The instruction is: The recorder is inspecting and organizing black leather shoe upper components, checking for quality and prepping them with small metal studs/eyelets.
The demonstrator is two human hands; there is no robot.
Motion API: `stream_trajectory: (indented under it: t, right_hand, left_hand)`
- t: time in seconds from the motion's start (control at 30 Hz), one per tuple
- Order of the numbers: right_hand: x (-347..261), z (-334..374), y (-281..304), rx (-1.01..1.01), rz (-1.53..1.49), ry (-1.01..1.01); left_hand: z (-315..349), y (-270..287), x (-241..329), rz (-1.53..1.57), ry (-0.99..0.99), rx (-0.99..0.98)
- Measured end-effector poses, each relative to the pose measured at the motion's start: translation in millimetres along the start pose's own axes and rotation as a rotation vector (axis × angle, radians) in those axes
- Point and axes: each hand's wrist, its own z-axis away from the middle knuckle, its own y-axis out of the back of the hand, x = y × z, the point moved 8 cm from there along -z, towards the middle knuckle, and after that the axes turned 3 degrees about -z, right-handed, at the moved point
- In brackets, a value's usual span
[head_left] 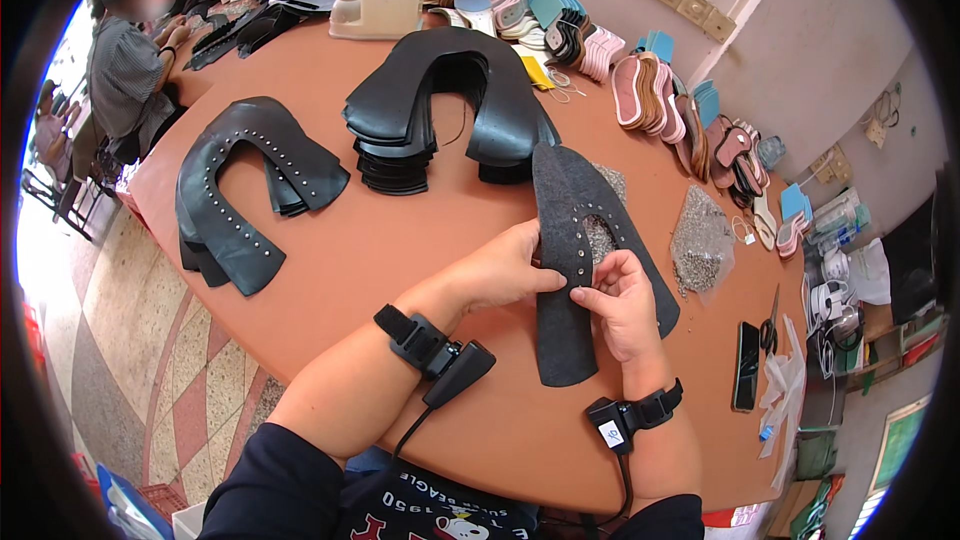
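Note:
A black U-shaped leather shoe upper is held up over the table, its dull rough side toward me. Small metal studs run along its inner edge. My left hand is closed on its left leg, thumb on the near face and fingers behind. At the inner edge, my right hand pinches the same leg between thumb and fingers, close to the lowest studs; whether a loose stud is in that pinch is hidden. Studded uppers lie piled to the left. Beyond stands a thick stack of plain black uppers.
Clear bags of small studs lie right of my hands, one partly behind the upper. A phone, scissors and plastic wrap sit at the right edge. Sandal soles line the wall. Another person sits far left.

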Motion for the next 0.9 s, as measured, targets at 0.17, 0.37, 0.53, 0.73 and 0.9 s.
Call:
stream_trajectory:
  t: [0.17,0.37,0.53,0.73,0.9]
  right_hand:
    - [11.9,0.6,1.3,-0.009,-0.023,-0.221]
    - [12.9,-3.5,7.4,0.022,0.019,-0.216]
    - [9.2,-2.5,1.5,-0.030,0.051,-0.183]
    - [2.4,-2.6,4.7,-0.028,0.188,-0.117]
    - [-23.1,-8.7,24.0,0.073,0.256,0.032]
  left_hand:
    - [-5.2,0.6,-6.8,-0.061,-0.063,-0.034]
    - [-6.6,-1.0,-6.1,-0.143,-0.075,-0.023]
    - [-5.8,-4.0,-6.8,-0.071,-0.056,-0.034]
    - [-6.4,-3.0,-5.5,-0.155,-0.049,-0.009]
    - [-5.2,10.0,-14.8,-0.207,0.023,0.080]
